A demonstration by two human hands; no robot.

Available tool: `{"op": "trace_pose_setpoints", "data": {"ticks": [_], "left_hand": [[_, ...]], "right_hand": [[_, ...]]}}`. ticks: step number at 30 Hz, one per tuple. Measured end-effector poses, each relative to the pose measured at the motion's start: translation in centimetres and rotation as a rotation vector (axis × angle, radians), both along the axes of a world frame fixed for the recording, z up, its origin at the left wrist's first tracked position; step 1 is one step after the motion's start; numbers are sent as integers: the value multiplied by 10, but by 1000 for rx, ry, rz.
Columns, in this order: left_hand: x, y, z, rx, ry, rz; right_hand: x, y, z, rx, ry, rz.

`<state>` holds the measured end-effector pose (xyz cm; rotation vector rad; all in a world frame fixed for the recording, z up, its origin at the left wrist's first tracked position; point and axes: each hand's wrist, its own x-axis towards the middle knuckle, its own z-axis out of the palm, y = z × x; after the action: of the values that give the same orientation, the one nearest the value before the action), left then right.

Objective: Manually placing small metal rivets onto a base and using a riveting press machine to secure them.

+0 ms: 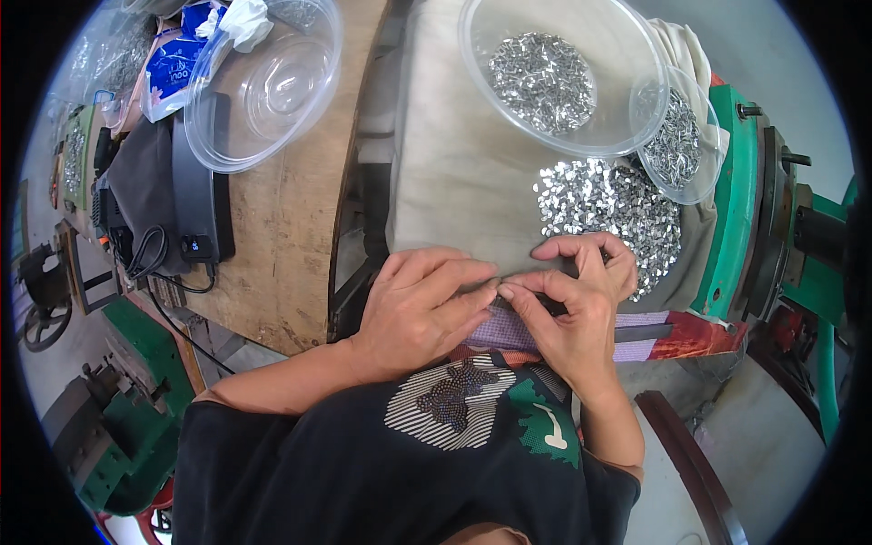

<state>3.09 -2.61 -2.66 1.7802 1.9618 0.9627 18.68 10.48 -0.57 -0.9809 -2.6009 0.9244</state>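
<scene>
My left hand (424, 292) and my right hand (581, 304) meet at the near edge of a beige cloth (436, 163). The thumb and forefinger of each are pinched together, tip to tip, over the edge. Whatever lies between the fingertips is too small and covered to make out. Just beyond my right hand spreads a pile of small shiny metal pieces (618, 213) on the cloth. Behind the pile stands a large clear plastic tub (636, 64) with more metal pieces (543, 84) at its bottom. A smaller clear container (718, 173) beside it also holds metal pieces.
On the left, a wooden table (282, 245) carries an open clear plastic tub (218, 145), a blue tissue pack (170, 74) and a black box (202, 200) with a cable. Green machine frames stand at right (727, 209) and lower left (136, 409).
</scene>
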Motion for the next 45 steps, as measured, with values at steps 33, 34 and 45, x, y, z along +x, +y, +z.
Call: {"op": "trace_pose_setpoints", "data": {"ticks": [33,34,45], "left_hand": [[-1,5,-7,-42,-98,61],[-1,5,-7,-41,-100,58],[-2,5,-7,-46,-113,53]], "right_hand": [[1,1,-2,-2,-17,-23],[2,1,-2,8,-20,-12],[4,5,1,10,-32,17]]}}
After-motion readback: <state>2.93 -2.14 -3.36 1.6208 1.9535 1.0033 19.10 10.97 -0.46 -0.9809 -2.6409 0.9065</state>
